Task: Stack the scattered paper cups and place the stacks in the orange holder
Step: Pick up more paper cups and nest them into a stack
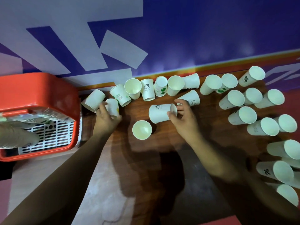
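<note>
Paper cup gripped in left fingers | tipped printed cup held by right fingers

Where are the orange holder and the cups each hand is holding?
orange holder (40,88): head view, on its top wall.
left-hand cup (112,105): head view, on its side wall.
right-hand cup (159,113): head view, on its side wall.

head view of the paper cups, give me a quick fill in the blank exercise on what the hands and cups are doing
1. The left hand grips a small cup; the holder to its left is coloured ____.
2. The right hand holds a printed cup tipped on its ____.
3. The lone cup between the forearms stands with its mouth facing ____.
Missing words: orange; side; up
</note>
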The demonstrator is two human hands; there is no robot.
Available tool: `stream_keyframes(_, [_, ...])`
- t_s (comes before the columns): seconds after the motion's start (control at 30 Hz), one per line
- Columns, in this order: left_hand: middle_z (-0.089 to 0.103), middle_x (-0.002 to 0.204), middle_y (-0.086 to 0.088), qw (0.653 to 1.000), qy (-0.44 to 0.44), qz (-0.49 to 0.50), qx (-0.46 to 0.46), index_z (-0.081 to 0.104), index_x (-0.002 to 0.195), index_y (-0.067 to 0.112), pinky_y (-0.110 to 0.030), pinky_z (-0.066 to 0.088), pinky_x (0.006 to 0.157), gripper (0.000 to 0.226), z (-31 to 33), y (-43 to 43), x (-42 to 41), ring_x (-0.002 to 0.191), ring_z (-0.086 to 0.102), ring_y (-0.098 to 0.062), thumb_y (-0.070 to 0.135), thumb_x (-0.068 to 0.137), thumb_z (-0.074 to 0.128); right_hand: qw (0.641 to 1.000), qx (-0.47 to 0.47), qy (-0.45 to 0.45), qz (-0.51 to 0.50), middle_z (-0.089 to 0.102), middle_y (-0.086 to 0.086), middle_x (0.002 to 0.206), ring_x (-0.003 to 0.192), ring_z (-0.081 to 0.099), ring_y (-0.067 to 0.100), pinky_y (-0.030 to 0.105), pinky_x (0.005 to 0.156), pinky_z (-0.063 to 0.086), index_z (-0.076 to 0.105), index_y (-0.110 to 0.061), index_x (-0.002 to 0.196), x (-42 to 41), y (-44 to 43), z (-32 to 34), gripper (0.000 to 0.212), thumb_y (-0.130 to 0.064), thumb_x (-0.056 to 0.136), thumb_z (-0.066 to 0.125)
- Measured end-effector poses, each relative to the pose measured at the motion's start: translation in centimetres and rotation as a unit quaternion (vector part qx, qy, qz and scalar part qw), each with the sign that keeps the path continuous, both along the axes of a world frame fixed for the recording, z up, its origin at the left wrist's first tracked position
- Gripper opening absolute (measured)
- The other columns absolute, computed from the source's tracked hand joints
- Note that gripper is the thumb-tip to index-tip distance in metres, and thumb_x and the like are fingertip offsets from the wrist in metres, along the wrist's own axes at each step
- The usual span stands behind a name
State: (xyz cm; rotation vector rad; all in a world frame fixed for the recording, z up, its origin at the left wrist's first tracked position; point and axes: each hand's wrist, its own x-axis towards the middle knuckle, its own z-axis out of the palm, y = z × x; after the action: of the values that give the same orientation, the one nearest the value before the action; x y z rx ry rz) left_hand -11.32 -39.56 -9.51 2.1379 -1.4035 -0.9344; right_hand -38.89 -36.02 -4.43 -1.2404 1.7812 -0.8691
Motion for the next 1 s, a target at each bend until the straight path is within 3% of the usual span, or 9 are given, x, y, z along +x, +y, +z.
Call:
stream_keyframes(0.13, [0.048,0.122,-0.003,0.994,0.086,0.014,-0.067,0.040,0.117,0.019,-0.019,0.042,0.083,0.053,2.9,1.8,-0.1,0.108,0.053,-0.016,0.027,0.083,0.079,0.998,0.008,-0.036,-0.054,0.057,-0.002,0.126,0.112,0.056,0.010,0.020,0.084,0.049,0.049,-0.026,0.133,-1.4,0.6,0.1,0.049,-0.026,0.088,0.068])
stream_keyframes(0.27, [0.041,0.126,0.003,0.983,0.123,-0.120,-0.062,0.053,0.123,0.043,-0.020,0.040,0.101,0.051,5.4,3.8,-1.1,0.110,0.047,0.011,0.041,0.079,0.080,0.996,0.012,-0.038,-0.077,0.055,-0.002,0.130,0.114,0.054,0.009,0.026,0.091,0.051,0.052,-0.027,0.133,-2.1,1.5,0.2,0.045,-0.026,0.090,0.066])
stream_keyframes(0.37, [0.058,0.116,0.008,0.971,0.147,-0.181,-0.042,0.046,0.121,0.039,-0.022,0.048,0.091,0.057,6.1,5.2,-1.9,0.107,0.057,0.001,0.043,0.077,0.082,0.996,0.011,-0.051,-0.075,0.054,-0.002,0.133,0.118,0.053,0.009,0.024,0.091,0.051,0.054,-0.025,0.130,-1.9,2.4,0.5,0.040,-0.026,0.091,0.065])
stream_keyframes(0.47, [0.061,0.104,0.005,0.967,0.077,-0.240,-0.031,0.050,0.110,0.022,-0.027,0.048,0.083,0.053,5.6,5.9,-3.0,0.097,0.059,-0.013,0.050,0.076,0.080,0.996,0.017,-0.054,-0.070,0.054,-0.002,0.134,0.115,0.052,0.007,0.015,0.083,0.048,0.056,-0.025,0.128,-1.5,2.7,0.6,0.038,-0.027,0.091,0.065])
stream_keyframes(0.6, [0.058,0.126,0.001,0.944,-0.030,-0.328,-0.026,0.051,0.131,0.020,-0.041,0.043,0.101,0.079,4.2,6.0,-3.9,0.117,0.051,-0.023,0.069,0.069,0.057,0.996,0.017,-0.062,-0.058,0.055,-0.003,0.131,0.114,0.051,0.005,0.022,0.089,0.050,0.056,-0.025,0.129,-1.6,2.7,2.0,0.038,-0.027,0.092,0.064])
stream_keyframes(0.7, [0.042,0.152,0.001,0.944,-0.047,-0.328,0.009,0.037,0.149,0.025,-0.046,0.029,0.116,0.100,4.1,6.6,-4.9,0.140,0.036,-0.023,0.077,0.067,0.056,0.994,0.033,-0.092,-0.040,0.059,-0.006,0.123,0.112,0.056,0.010,0.029,0.092,0.053,0.059,-0.026,0.126,-1.6,3.2,2.2,0.035,-0.028,0.091,0.065])
stream_keyframes(0.83, [0.034,0.157,0.016,0.953,0.147,-0.256,-0.071,0.030,0.149,0.044,-0.028,0.030,0.116,0.087,5.8,7.1,-6.2,0.144,0.032,-0.005,0.069,0.075,0.068,0.975,0.065,-0.211,-0.034,0.060,-0.010,0.115,0.108,0.063,0.016,0.031,0.082,0.059,0.066,-0.026,0.117,-1.8,3.7,2.5,0.026,-0.027,0.091,0.065])
stream_keyframes(0.9, [0.047,0.149,0.012,0.941,0.243,-0.228,-0.065,0.038,0.142,0.052,-0.028,0.042,0.107,0.074,6.8,6.8,-7.0,0.134,0.049,-0.009,0.052,0.079,0.077,0.951,0.095,-0.292,-0.037,0.061,0.005,0.121,0.108,0.065,0.023,0.037,0.083,0.059,0.067,-0.020,0.116,-1.8,3.4,2.4,0.026,-0.026,0.090,0.066])
stream_keyframes(1.0, [0.060,0.133,0.000,0.938,0.295,-0.174,-0.050,0.051,0.133,0.050,-0.037,0.053,0.096,0.065,7.6,6.7,-7.5,0.117,0.062,-0.021,0.042,0.077,0.082,0.916,0.134,-0.377,-0.031,0.060,0.014,0.124,0.105,0.067,0.030,0.047,0.090,0.056,0.064,-0.013,0.118,-1.4,3.2,2.3,0.029,-0.025,0.091,0.065])
